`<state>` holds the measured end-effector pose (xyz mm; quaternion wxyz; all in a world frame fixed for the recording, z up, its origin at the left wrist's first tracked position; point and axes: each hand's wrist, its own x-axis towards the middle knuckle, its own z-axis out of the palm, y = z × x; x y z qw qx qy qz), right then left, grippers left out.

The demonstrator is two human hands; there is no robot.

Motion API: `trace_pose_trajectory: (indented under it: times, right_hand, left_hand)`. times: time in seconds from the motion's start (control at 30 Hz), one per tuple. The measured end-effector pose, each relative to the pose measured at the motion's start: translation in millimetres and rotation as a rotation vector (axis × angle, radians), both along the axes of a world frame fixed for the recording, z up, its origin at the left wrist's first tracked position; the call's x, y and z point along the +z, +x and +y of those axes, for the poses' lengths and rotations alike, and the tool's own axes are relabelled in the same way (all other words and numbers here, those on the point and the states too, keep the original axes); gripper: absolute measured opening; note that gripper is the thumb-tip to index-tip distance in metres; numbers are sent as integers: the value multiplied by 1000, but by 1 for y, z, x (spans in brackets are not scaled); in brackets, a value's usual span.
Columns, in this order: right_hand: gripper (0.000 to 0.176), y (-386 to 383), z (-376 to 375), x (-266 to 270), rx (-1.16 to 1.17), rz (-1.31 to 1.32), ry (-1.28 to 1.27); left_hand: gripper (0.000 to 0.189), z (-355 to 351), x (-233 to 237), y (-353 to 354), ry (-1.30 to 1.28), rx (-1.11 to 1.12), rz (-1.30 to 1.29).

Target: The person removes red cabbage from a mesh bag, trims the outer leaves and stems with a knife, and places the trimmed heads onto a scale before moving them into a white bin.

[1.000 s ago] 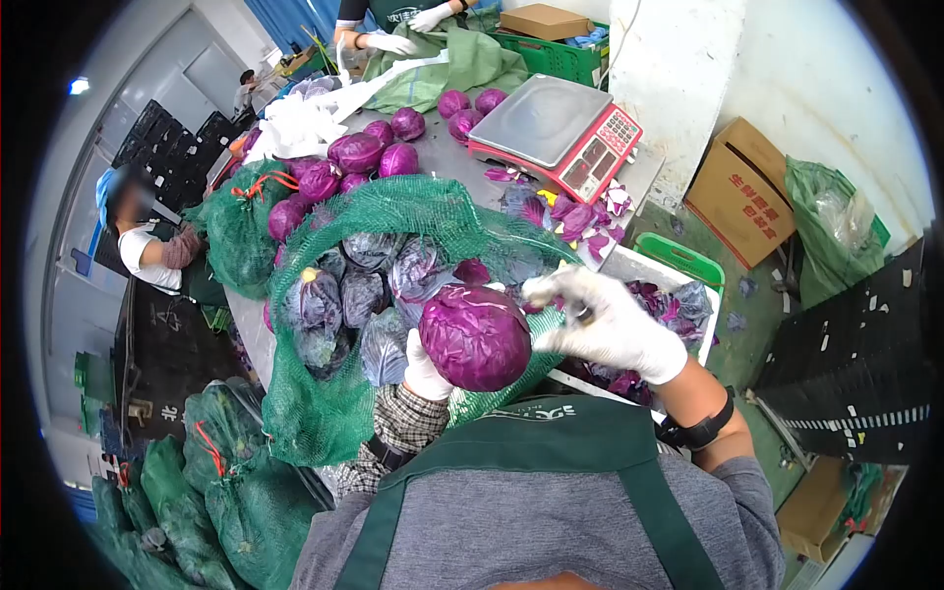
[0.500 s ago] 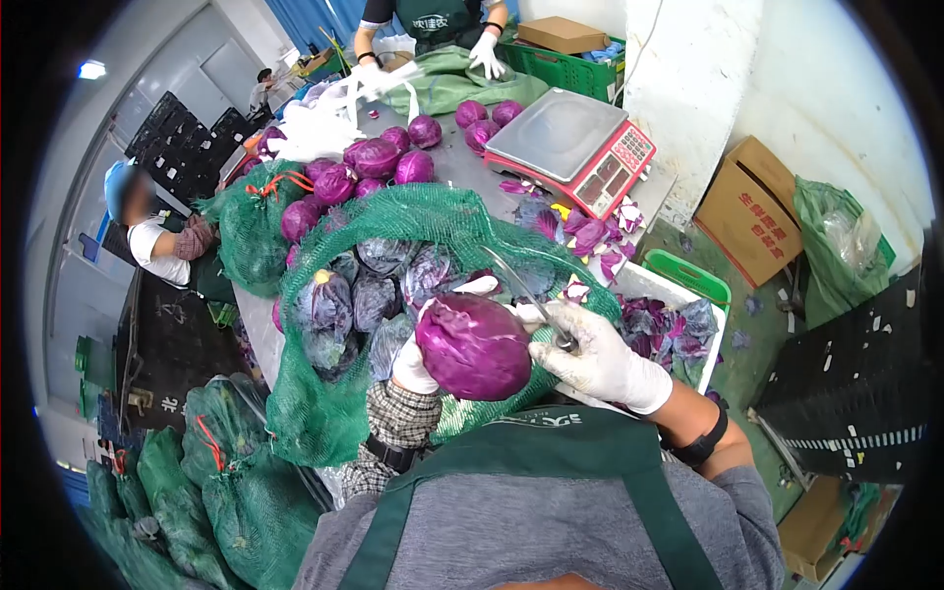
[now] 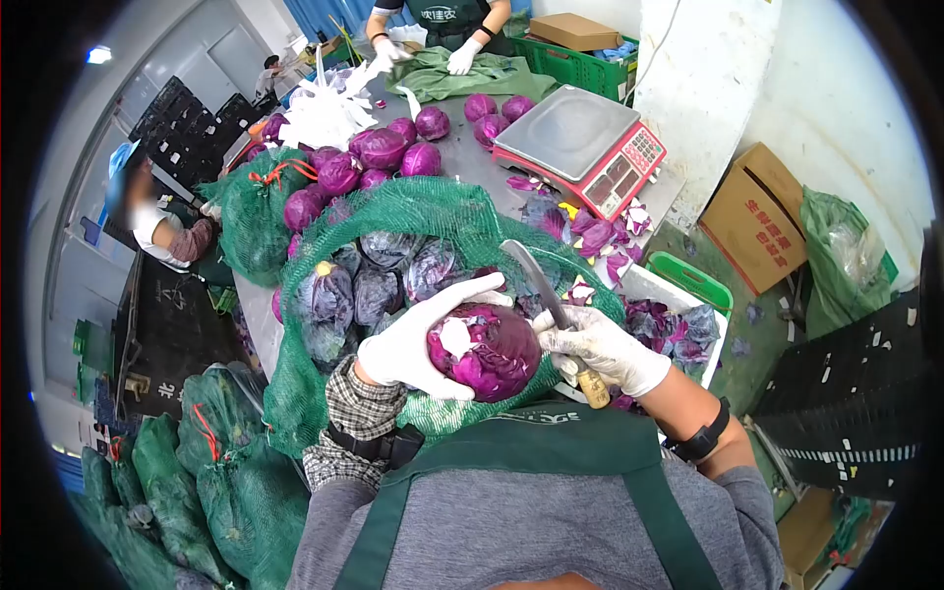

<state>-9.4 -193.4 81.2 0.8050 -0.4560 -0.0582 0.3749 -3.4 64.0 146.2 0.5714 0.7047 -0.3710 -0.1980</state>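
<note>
A purple cabbage [image 3: 501, 356] rests in my gloved left hand [image 3: 413, 339], whose fingers wrap round its left and upper sides; its pale cut stem faces up. My gloved right hand [image 3: 608, 349] touches the cabbage's right side and grips a knife [image 3: 536, 277] with a curved blade pointing up and left and a wooden handle below the palm. Just beyond my hands lies an open green mesh bag [image 3: 413, 206] with several dark purple cabbages [image 3: 324, 300] in it.
A red scale [image 3: 580, 147] stands on the metal table [image 3: 467, 162], near peeled cabbages [image 3: 382, 149]. At right is a white bin [image 3: 721, 344] of leaves. A co-worker's gloved hands [image 3: 462, 57] rest on green cloth across the table. Full mesh bags [image 3: 256, 506] lie lower left.
The cabbage has been turned so its cut stem shows. My left hand has shifted to its left and upper side. The knife has tilted, and its wooden handle now shows.
</note>
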Motion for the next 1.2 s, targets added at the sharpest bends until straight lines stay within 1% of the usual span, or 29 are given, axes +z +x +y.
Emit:
trace_pose_trajectory:
  times: [0.03, 0.07, 0.13, 0.23, 0.3, 0.33, 0.37, 0.4, 0.43, 0.47, 0.5, 0.53, 0.57, 0.63, 0.67, 0.7, 0.77, 0.8, 0.83, 0.9, 0.93, 0.97, 1.03, 1.07, 1.13, 1.2]
  right_hand:
    - [23, 2, 0, -3, -2, 3, 0]
    - [21, 4, -1, -7, -6, 4, -2]
    - [17, 8, -2, -11, -1, 22, -4]
    - [16, 11, -1, -14, -25, 52, 18]
    - [16, 14, -2, -17, -23, 57, 56]
    - [16, 15, -3, -19, -19, 62, 91]
    - [16, 16, -4, -20, -20, 63, 92]
    - [18, 17, -5, -21, -15, 54, 111]
    - [21, 18, -5, -20, -10, 45, 130]
    - [21, 18, -5, -17, -12, 47, 130]
    - [24, 16, -2, -9, -68, 5, 59]
    - [28, 15, -1, -5, -126, -35, -11]
    - [28, 15, -2, -6, -134, -33, -8]
    - [32, 15, -3, -4, -55, -74, -55]
    - [29, 14, -7, 3, -66, -119, -69]
    - [29, 16, -9, 5, -71, -117, -67]
    - [25, 17, -12, 7, -52, -152, -94]
    - [22, 17, -11, 9, -76, -169, -120]
    - [22, 17, -11, 9, -82, -168, -115]
    - [20, 19, -12, 10, -72, -174, -95]
    - [20, 19, -12, 10, -75, -176, -92]
    - [20, 19, -11, 11, -69, -217, -95]
    - [19, 18, -13, 13, -65, -258, -97]
    - [20, 18, -14, 16, -75, -267, -81]
    - [21, 17, -16, 25, -85, -278, -64]
    - [25, 13, -15, 34, -235, -382, -132]
  left_hand:
    - [116, -1, 1, 1, 55, -12, -56]
    - [110, -3, 1, -1, 52, 22, -64]
    - [109, -5, 5, 0, 85, 23, -110]
    - [107, -8, 6, 0, 120, 40, -173]
    - [107, -10, 8, 0, 163, 72, -284]
    - [107, -11, 9, -1, 164, 70, -283]
    - [105, -13, 11, -1, 191, 81, -358]
    - [102, -14, 12, -2, 218, 93, -433]
    - [102, -16, 14, -3, 218, 92, -432]
    - [103, -17, 16, -3, 291, 92, -556]
    - [103, -19, 17, -4, 364, 89, -681]
    - [97, -21, 17, -6, 384, 110, -779]
    - [97, -24, 18, -8, 384, 101, -780]
    - [97, -28, 23, -12, 494, 74, -889]
    - [91, -28, 25, -13, 491, 38, -936]
    - [91, -27, 23, -14, 491, 32, -936]
    - [75, -26, 16, -16, 489, 67, -1101]
    - [66, -27, 18, -17, 512, 60, -1095]
    - [66, -26, 17, -16, 514, 52, -1096]
    - [62, -22, 10, -15, 560, 28, -1197]
    - [55, -22, 7, -15, 516, 53, -1233]
    - [55, -21, 4, -13, 518, 51, -1234]
    - [48, -18, -1, -11, 479, 48, -1265]
    - [48, -17, -4, -10, 479, 45, -1266]
    - [46, -15, -5, -8, 376, 61, -1309]
    - [47, -11, -3, -7, 388, 38, -1319]
